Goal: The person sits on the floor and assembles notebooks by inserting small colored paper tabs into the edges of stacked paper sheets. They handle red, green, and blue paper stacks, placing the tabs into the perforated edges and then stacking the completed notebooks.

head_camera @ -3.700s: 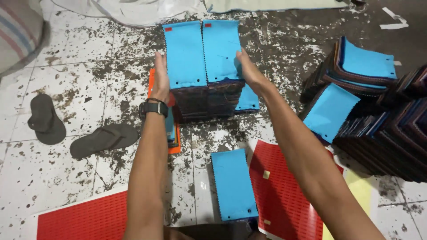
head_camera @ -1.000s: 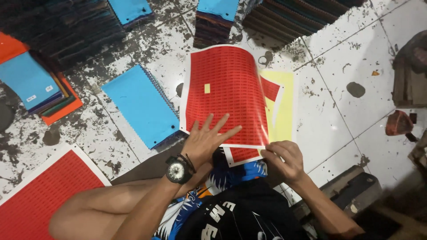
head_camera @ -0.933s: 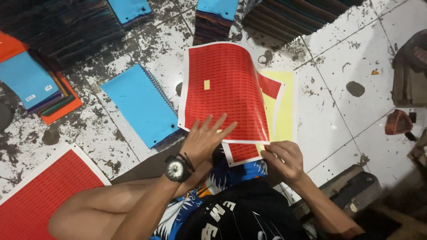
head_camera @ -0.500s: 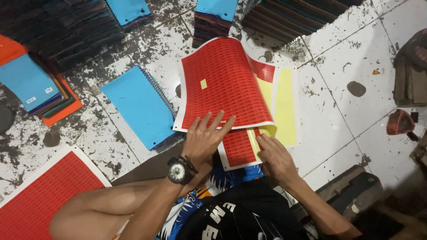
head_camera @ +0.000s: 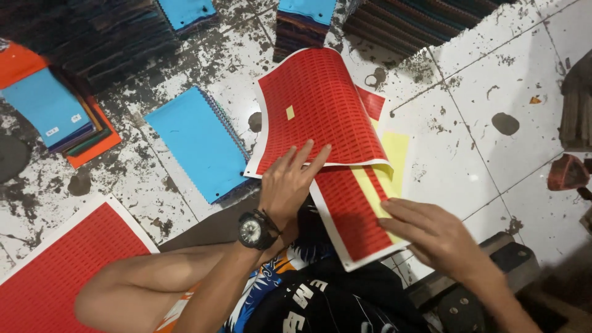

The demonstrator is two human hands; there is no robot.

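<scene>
My left hand (head_camera: pixel 288 185), with a black watch on the wrist, presses flat with spread fingers on the near edge of a curled red sticker sheet (head_camera: pixel 314 108). Under that lies a second red sheet (head_camera: pixel 348 209) with a yellow strip where stickers are gone. My right hand (head_camera: pixel 431 231) rests with its fingertips on this lower sheet's right edge, fingers extended. A yellow sheet (head_camera: pixel 398 151) shows beneath both. A blue spiral-bound swatch book (head_camera: pixel 197 142) lies on the floor left of my left hand.
Another red sticker sheet (head_camera: pixel 55 271) lies at the lower left. A stack of blue and orange swatch books (head_camera: pixel 52 114) sits at the left, and dark stacks (head_camera: pixel 407 21) line the top. The tiled floor (head_camera: pixel 493 80) is stained. A dark stool (head_camera: pixel 468 290) is at the lower right.
The view swung from the swatch stacks down to the sticker sheets. The top red sheet was lifted and shifted left, uncovering the lower sheet. My right hand slid right along that sheet's edge.
</scene>
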